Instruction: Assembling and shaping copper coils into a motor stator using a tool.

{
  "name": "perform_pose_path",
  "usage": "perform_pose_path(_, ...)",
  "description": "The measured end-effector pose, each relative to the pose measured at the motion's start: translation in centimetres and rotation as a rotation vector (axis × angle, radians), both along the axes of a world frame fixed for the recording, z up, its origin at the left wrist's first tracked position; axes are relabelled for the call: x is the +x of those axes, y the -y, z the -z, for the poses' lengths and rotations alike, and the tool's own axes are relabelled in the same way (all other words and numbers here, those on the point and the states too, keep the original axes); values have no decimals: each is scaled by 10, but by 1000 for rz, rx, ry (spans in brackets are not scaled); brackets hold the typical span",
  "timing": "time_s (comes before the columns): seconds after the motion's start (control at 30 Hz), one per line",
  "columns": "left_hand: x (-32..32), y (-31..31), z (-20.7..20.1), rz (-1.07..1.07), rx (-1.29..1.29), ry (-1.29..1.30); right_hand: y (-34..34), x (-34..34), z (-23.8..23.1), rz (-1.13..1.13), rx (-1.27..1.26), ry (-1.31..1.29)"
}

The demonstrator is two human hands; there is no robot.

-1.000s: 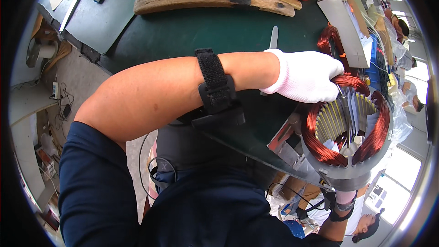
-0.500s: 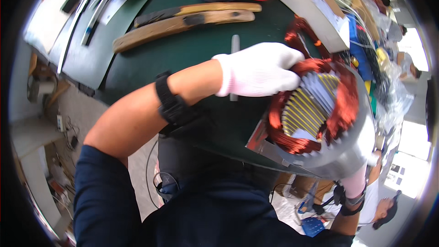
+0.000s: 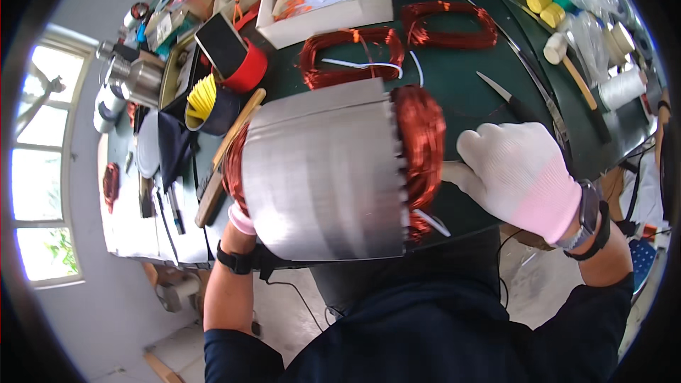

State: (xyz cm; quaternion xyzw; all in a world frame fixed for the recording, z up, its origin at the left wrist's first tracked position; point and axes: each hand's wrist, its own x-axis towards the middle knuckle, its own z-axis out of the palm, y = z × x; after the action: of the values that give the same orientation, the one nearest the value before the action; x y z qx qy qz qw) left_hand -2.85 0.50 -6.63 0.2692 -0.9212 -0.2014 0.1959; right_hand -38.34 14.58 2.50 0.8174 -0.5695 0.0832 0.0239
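Note:
A motor stator (image 3: 323, 177) lies on its side in front of me, its smooth grey metal shell facing me. Red-brown copper windings (image 3: 420, 149) bulge from its right end, with more at its left end. A white tie end hangs below the right windings. My left hand (image 3: 242, 220), in a white and pink glove, is at the stator's left end; only its cuff shows and the fingers are hidden. My right hand (image 3: 521, 174), gloved too, is just right of the windings with its fingers curled in. Whether something is pinched in it is unclear.
Two tied copper coils (image 3: 450, 26) lie beyond the stator, near a white box (image 3: 326, 3) of papers. Scissors with a dark handle (image 3: 496, 87) are at the right, near thread spools (image 3: 623, 91). Wooden sticks (image 3: 225, 152), a red container (image 3: 246, 67) and a steel flask (image 3: 142, 79) stand left.
The stator has turned from its open end facing me to its shell side-on. My left hand has left the inner windings for its left end; the right hand is now off the shell.

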Motion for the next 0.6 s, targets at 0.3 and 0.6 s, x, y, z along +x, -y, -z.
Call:
perform_pose_path(0.3,-14,-30,-25,14,110,110,-2,-30,13,-20,51,127)
perform_pose_path(0.6,-24,-30,-36,-40,234,147,-4,-60,27,-47,-51,169)
